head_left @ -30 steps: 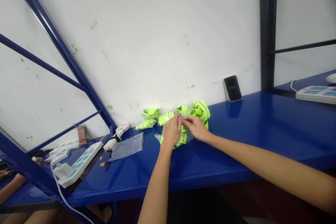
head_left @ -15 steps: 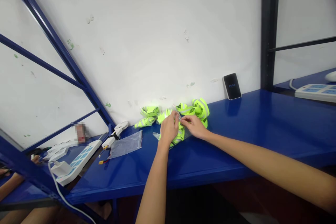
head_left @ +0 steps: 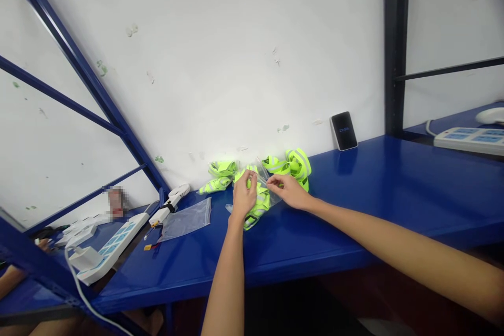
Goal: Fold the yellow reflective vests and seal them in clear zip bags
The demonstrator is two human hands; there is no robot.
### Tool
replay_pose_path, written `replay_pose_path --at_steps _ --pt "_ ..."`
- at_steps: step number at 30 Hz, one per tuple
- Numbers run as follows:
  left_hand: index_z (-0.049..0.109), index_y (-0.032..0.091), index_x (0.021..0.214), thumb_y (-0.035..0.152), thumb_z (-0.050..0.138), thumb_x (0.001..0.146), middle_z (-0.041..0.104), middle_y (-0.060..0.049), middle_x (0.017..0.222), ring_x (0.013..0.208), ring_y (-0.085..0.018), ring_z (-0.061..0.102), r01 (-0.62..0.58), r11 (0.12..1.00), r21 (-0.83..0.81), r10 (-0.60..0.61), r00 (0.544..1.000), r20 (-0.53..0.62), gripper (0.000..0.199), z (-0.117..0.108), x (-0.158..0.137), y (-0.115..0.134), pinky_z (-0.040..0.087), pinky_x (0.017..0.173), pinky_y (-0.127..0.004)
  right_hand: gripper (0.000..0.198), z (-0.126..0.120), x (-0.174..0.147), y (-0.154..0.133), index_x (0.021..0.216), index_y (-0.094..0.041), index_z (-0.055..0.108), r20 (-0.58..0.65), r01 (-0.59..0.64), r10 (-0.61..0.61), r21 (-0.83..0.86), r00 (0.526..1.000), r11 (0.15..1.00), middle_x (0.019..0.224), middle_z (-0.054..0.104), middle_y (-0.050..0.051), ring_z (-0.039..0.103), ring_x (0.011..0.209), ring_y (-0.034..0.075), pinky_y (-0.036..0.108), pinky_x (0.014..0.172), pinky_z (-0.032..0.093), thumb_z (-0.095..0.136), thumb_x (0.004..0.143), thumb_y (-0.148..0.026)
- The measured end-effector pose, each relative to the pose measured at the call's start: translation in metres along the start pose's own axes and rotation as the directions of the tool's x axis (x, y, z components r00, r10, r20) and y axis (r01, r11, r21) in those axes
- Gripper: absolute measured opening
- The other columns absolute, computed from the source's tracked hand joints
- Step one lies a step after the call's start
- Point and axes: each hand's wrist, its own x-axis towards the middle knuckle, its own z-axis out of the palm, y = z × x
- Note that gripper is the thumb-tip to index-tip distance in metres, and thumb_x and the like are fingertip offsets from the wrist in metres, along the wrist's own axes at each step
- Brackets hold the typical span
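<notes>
A clear zip bag (head_left: 275, 197) with a folded neon-yellow reflective strap (head_left: 258, 209) inside lies on the blue table. My left hand (head_left: 244, 192) pinches the bag's top edge over the strap. On the other side, my right hand (head_left: 289, 190) grips the same edge between thumb and fingers. Behind my right hand lies a loose coil of neon-yellow reflective strap (head_left: 301, 165), apart from the bag. To the left of my left hand sits another bundle of yellow reflective strap (head_left: 221, 169), apparently in clear plastic.
An empty clear zip bag (head_left: 187, 220) lies left, beside a white handheld fan (head_left: 169, 207) and a yellow-tipped cable connector (head_left: 148, 247). A power strip (head_left: 114, 249) is farther left. A dark-screened device (head_left: 344, 131) leans against the wall. Another person's arm (head_left: 11, 279) shows at far left.
My left hand has moved left, away from my right hand, stretching the bag's top between them. The strap in the bag has shifted slightly left and down. The view has turned a little.
</notes>
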Motion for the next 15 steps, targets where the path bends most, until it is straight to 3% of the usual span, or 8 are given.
replay_pose_path --at_steps 4,9,15 --pt "0.056 0.022 0.088 0.034 0.039 0.095 0.064 -0.001 0.084 0.077 -0.016 0.058 0.007 1.0 0.024 -0.007 1.0 -0.003 0.022 0.0 -0.001 0.001 0.04 0.073 -0.025 0.026 0.002 0.0 0.0 0.085 -0.016 0.065 0.029 -0.005 0.006 -0.041 1.0 0.999 0.073 0.062 0.001 0.051 0.064 0.014 0.026 0.061 0.039 0.051 0.089 -0.038" --pt "0.057 0.022 0.088 0.034 0.042 0.093 0.065 -0.001 0.085 0.079 -0.016 0.059 0.037 0.999 0.002 -0.036 0.999 -0.036 0.02 0.002 -0.002 0.0 0.041 0.076 -0.026 0.024 0.008 -0.002 -0.004 0.083 -0.017 0.063 -0.031 0.019 -0.024 -0.139 0.999 0.99 0.066 0.057 -0.001 0.046 0.058 0.013 0.025 0.056 0.034 0.048 0.091 -0.034" --pt "0.059 0.019 0.079 0.033 0.052 0.086 0.065 -0.002 0.083 0.081 -0.016 0.059 0.065 0.976 -0.206 -0.067 0.998 -0.003 0.018 -0.001 0.001 0.0 0.043 0.08 -0.026 0.022 0.01 -0.003 -0.003 0.086 -0.017 0.064 -0.058 0.095 -0.109 -0.207 0.992 0.974 0.078 0.064 0.003 0.054 0.069 0.016 0.027 0.065 0.039 0.047 0.093 -0.03"
